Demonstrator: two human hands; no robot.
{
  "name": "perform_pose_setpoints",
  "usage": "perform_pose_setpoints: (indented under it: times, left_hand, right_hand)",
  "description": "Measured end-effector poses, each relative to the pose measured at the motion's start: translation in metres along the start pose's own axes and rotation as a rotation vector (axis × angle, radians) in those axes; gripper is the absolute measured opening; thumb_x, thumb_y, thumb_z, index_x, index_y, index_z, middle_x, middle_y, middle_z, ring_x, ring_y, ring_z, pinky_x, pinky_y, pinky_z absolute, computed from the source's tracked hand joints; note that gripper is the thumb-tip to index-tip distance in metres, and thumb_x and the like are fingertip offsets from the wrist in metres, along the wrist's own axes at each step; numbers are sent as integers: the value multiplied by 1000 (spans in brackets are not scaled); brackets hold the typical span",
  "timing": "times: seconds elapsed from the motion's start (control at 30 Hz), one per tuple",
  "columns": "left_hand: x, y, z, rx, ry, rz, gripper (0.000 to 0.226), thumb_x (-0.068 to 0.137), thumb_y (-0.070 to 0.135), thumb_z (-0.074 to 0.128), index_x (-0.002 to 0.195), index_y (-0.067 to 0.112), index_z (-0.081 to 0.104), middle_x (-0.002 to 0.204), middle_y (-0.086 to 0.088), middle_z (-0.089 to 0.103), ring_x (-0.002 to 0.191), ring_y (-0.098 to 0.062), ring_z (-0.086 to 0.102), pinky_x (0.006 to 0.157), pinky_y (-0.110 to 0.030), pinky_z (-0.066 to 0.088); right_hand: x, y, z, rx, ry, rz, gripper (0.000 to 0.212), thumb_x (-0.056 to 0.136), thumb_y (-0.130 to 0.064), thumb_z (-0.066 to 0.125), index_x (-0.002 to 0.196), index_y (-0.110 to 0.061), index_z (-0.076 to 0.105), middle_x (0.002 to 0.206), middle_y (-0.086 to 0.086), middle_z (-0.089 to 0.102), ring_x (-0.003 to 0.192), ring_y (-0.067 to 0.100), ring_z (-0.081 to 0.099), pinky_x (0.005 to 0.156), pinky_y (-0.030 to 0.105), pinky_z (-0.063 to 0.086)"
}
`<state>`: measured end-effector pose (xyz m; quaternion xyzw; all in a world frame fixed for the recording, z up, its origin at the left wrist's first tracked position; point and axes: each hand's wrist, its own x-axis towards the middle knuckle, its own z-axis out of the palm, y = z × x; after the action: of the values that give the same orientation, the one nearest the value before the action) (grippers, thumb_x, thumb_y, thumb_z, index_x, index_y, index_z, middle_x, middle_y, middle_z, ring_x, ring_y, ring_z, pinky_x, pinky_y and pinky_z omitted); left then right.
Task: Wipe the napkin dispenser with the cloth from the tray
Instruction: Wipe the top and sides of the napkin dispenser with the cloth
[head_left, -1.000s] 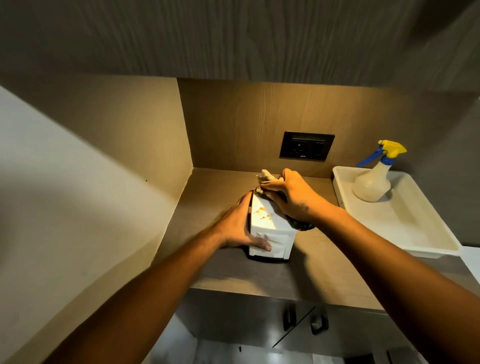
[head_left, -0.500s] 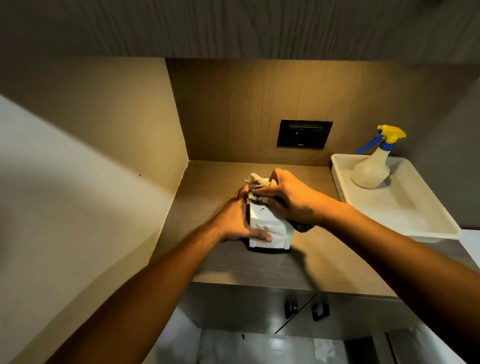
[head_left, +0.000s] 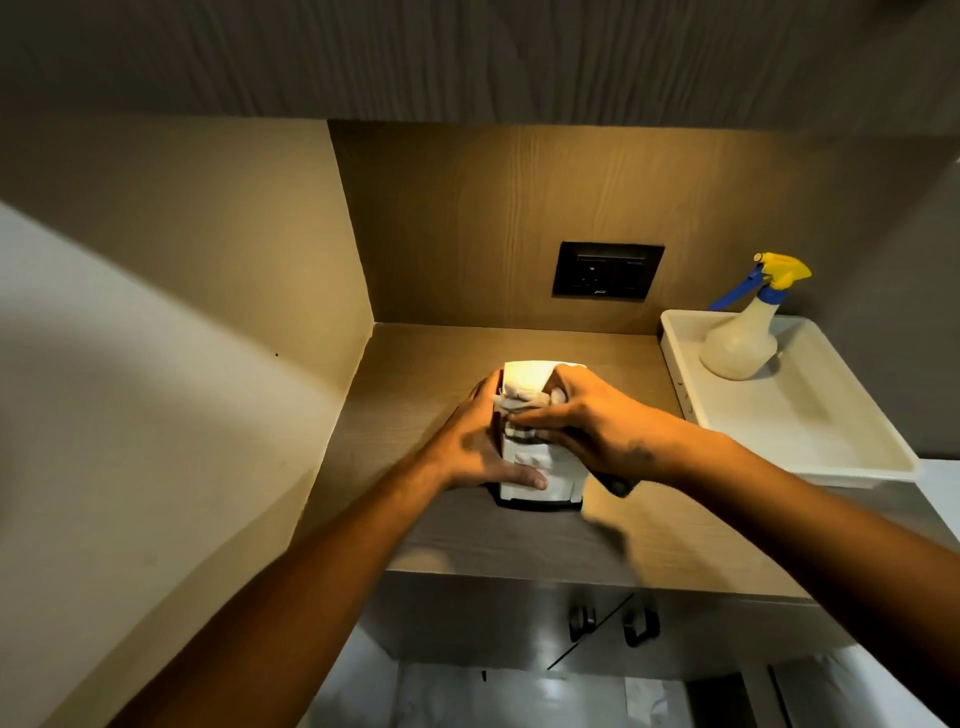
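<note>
A black napkin dispenser (head_left: 540, 480) filled with white napkins stands upright in the middle of the wooden counter (head_left: 519, 540). My left hand (head_left: 475, 447) grips its left side, thumb across the front. My right hand (head_left: 582, 421) presses a crumpled pale cloth (head_left: 519, 400) against the dispenser's front near the top. The dispenser's right side is hidden behind my right hand. The white tray (head_left: 810, 431) sits on the right of the counter.
A spray bottle (head_left: 743, 332) with a yellow and blue trigger stands at the back of the tray. A black wall socket (head_left: 607, 270) is on the back panel. A side wall closes the left, a cabinet hangs overhead, and cupboard doors with handles (head_left: 613, 623) are below.
My right hand and the cloth have slid down from the dispenser's top edge onto its front face. The top napkins now show. My left hand keeps its grip.
</note>
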<state>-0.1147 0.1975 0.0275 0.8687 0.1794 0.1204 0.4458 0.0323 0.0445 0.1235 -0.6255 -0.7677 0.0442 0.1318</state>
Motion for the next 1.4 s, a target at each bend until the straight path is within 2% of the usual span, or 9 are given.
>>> perform_pose_setpoints:
  times: [0.1, 0.23, 0.4, 0.53, 0.67, 0.97, 1.07, 1.17, 1.4]
  left_hand:
    - [1, 0, 0, -37, 19, 1, 137, 47, 56, 103, 158, 35, 24, 152, 12, 46, 135, -7, 47, 109, -38, 47]
    - [0, 1, -1, -53, 24, -12, 139, 46, 52, 104, 158, 35, 22, 151, 11, 48, 134, -7, 49, 110, -42, 48]
    - [-1, 2, 1, -57, 12, -5, 133, 48, 57, 103, 156, 38, 27, 147, 13, 53, 132, -7, 53, 105, -46, 54]
    - [1, 1, 2, -56, 22, -17, 140, 46, 56, 103, 158, 36, 22, 155, 9, 46, 138, -10, 48, 110, -46, 49]
    - [1, -2, 1, -68, 13, -20, 139, 47, 50, 105, 158, 35, 23, 155, 9, 45, 137, -8, 46, 112, -44, 46]
    - [2, 1, 1, -66, 7, -34, 140, 49, 47, 105, 159, 32, 21, 156, 7, 43, 139, -10, 43, 112, -39, 43]
    - [-3, 0, -1, -52, 10, -38, 143, 48, 49, 105, 160, 32, 19, 158, 7, 42, 139, -8, 42, 113, -38, 41]
    - [-5, -4, -2, -49, 19, -61, 143, 48, 50, 104, 161, 33, 18, 160, 6, 40, 141, -9, 40, 113, -38, 41]
    - [0, 2, 0, -37, 5, -59, 140, 49, 48, 104, 160, 33, 20, 158, 6, 41, 140, -9, 42, 113, -39, 42]
  right_hand:
    - [-24, 13, -6, 39, 20, 53, 38, 91, -45, 47, 124, -34, 63, 100, -1, 44, 92, 11, 37, 72, 13, 29]
    - [-9, 31, -13, -54, 38, 149, 35, 90, -29, 58, 125, -33, 62, 100, 1, 40, 91, 18, 39, 66, 13, 25]
    - [-12, 5, -3, -19, 30, 43, 33, 90, -41, 52, 121, -38, 64, 103, -4, 38, 93, 7, 32, 72, 9, 28]
    - [-52, 6, -2, 86, 79, 112, 33, 86, -40, 54, 116, -38, 66, 111, -5, 41, 99, 2, 38, 78, 9, 36]
    - [-76, 31, -6, -3, 184, 204, 34, 83, -12, 67, 113, -27, 71, 110, 13, 53, 96, 25, 52, 76, 15, 37]
    - [-86, 27, 2, -23, 218, 173, 39, 83, -24, 64, 118, -41, 61, 124, -1, 43, 110, 17, 45, 82, 32, 52]
    - [-87, 26, 4, -42, 299, 168, 39, 83, -20, 65, 118, -38, 62, 124, 4, 44, 109, 21, 47, 82, 33, 53]
    - [-76, 16, 17, -68, 251, 110, 33, 87, -32, 50, 117, -35, 63, 125, 7, 46, 111, 22, 46, 82, 29, 50]
    - [-88, 15, 19, -116, 327, 147, 31, 88, -26, 51, 117, -31, 64, 124, 16, 49, 109, 33, 50, 75, 45, 55]
